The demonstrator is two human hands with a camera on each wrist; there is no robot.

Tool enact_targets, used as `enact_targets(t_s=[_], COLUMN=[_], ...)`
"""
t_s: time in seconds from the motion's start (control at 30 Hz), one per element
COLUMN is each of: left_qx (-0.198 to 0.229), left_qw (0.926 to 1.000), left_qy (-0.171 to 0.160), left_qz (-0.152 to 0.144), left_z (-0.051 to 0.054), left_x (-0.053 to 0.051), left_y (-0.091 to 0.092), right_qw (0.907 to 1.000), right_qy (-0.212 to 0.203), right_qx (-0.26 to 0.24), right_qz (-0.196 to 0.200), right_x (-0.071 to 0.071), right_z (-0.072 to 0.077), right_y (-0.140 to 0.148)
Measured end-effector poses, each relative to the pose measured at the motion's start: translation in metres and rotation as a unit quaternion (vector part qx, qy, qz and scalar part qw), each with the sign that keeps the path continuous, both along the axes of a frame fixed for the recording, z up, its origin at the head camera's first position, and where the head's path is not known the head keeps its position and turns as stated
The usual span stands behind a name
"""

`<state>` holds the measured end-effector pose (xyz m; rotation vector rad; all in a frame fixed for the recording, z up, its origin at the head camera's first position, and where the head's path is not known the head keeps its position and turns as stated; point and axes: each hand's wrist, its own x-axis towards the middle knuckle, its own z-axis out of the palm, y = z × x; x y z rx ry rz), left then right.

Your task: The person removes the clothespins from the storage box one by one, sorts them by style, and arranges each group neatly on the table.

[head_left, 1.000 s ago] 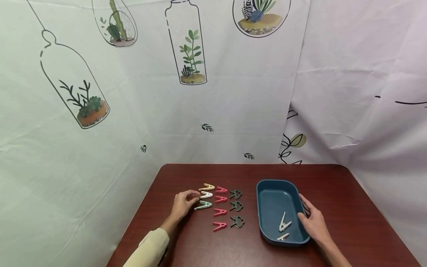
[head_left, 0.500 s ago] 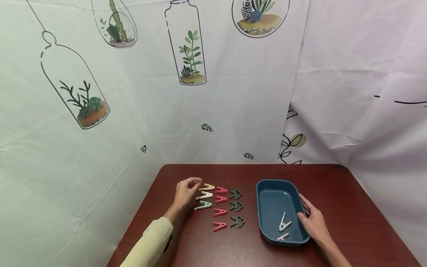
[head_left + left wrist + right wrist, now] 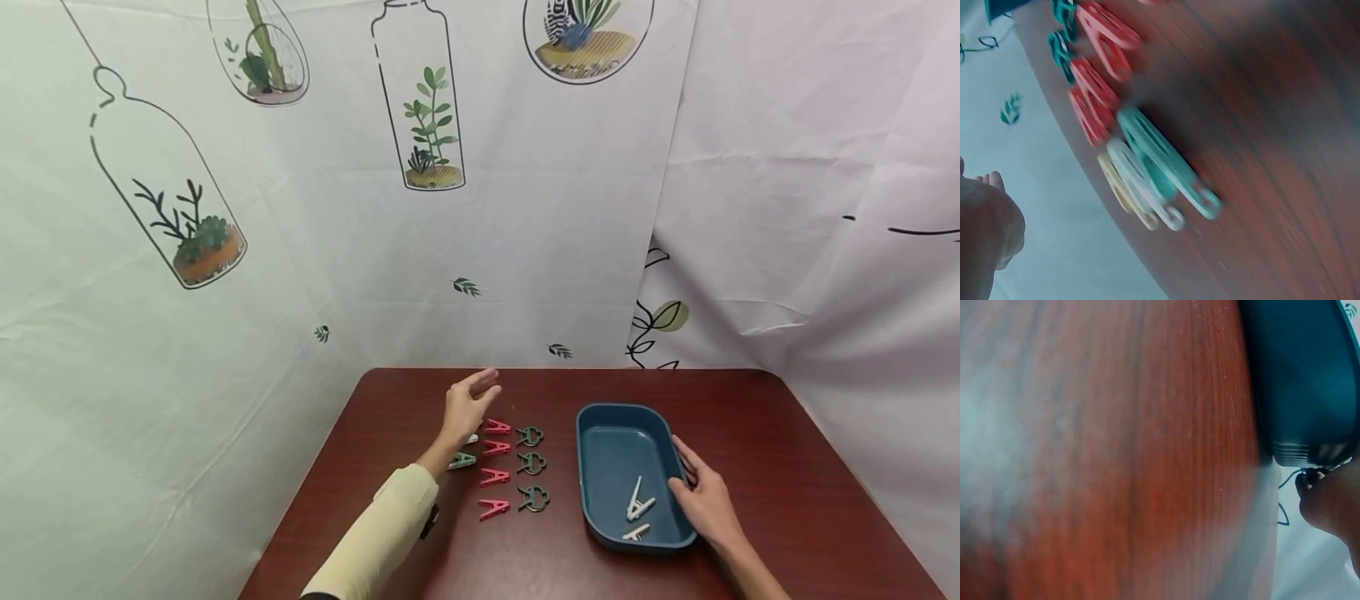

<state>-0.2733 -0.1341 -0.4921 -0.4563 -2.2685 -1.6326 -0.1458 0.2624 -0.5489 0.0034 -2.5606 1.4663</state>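
Observation:
My left hand (image 3: 467,408) hovers over the far part of the clothespin rows, holding nothing, its fingers extended. Beneath its wrist lie a mint green clothespin (image 3: 1166,159), a white clothespin (image 3: 1144,184) and a yellow clothespin (image 3: 1125,190), side by side; in the head view the arm partly hides them. On the right, my right hand (image 3: 705,498) grips the side of a dark blue tray (image 3: 617,414), its thumb at the rim and its fingers along the outer wall. Inside the tray lie a white clothespin (image 3: 639,507) and another pale clothespin (image 3: 637,532).
A column of several pink clothespins (image 3: 495,477) runs down the table (image 3: 540,567). Beside it, nearer the tray, stands a column of dark green clips (image 3: 533,498). A patterned white cloth (image 3: 525,250) hangs behind the table's far edge.
My left hand has gone from beside the white clothespin, past the yellow one, then up and to the right, away from them. The right hand and tray have stayed put.

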Motion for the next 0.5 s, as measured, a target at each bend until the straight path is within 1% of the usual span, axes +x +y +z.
enact_targets(t_s=[0.13,0.2,0.3,0.4,0.5], left_qx=[0.049,0.078,0.106,0.119,0.126], left_qw=[0.9985,0.9964,0.9930,0.9906,0.9878], left_qy=[-0.018,-0.022,-0.033,-0.041,-0.054], left_qz=[-0.017,-0.027,-0.039,-0.055,-0.074], left_z=[0.003,0.005,0.009,0.013,0.013], left_x=[0.000,0.000,0.003,0.007,0.012], left_y=[0.026,0.040,0.059,0.077,0.094], right_qw=[1.0000,1.0000,0.9999,0.9999,1.0000], right_qy=[0.007,0.009,0.009,0.007,0.008], right_qx=[0.000,0.002,0.007,0.008,0.004], right_qz=[0.000,-0.002,-0.005,-0.006,-0.004], right_x=[0.000,0.000,0.000,0.000,0.000], right_z=[0.000,0.000,0.000,0.000,0.000], right_y=[0.000,0.000,0.000,0.000,0.000])
